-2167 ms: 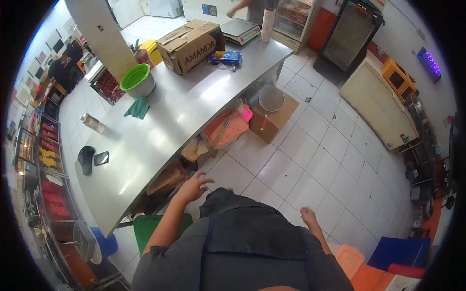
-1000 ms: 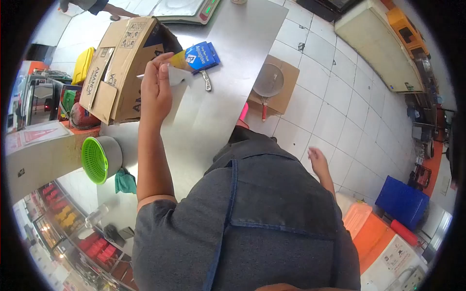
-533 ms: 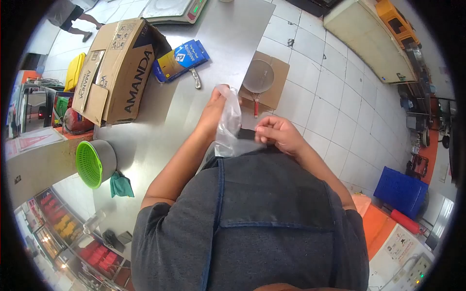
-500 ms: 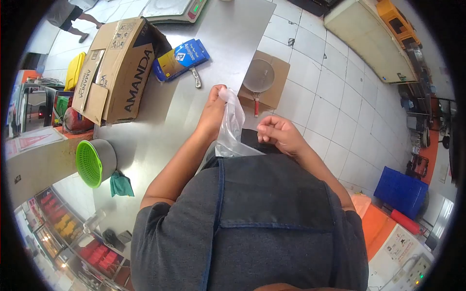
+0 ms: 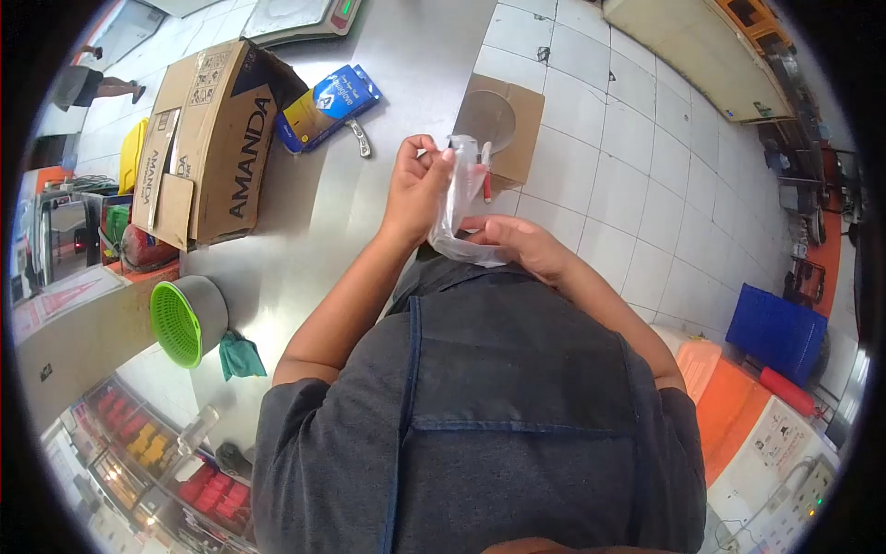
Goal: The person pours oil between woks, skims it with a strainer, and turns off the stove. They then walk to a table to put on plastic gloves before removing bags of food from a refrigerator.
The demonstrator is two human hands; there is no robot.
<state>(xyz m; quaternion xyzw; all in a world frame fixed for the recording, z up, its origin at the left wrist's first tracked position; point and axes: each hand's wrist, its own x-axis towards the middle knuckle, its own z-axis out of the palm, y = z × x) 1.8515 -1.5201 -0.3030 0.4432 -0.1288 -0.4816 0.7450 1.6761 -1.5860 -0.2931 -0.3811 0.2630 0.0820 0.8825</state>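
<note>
My left hand point(image 5: 420, 189) pinches the upper end of a thin, clear plastic bag point(image 5: 452, 208), with its thumb and forefinger together. The bag hangs crumpled in front of my apron and bends toward the right at its lower end. There my right hand point(image 5: 531, 245) grips the plastic, its fingertips partly hidden by the folds. Left of my left hand, on the metal table, lie a blue and yellow Aquaglove box point(image 5: 330, 106) and a small metal-handled tool point(image 5: 360, 138).
A large AMANDA carton point(image 5: 217, 148) stands on the table point(image 5: 305, 222), near a scale point(image 5: 295, 18). A green basket point(image 5: 175, 323) leans in a metal pot beside a green cloth point(image 5: 242, 355). Flattened cardboard point(image 5: 524, 138) lies under a round pan point(image 5: 494, 115). Another person walks at far left.
My right hand has moved left, from beside the plastic bag onto its lower end. My left hand has turned, its fingers now showing at the bag's top. The view has shifted slightly.
</note>
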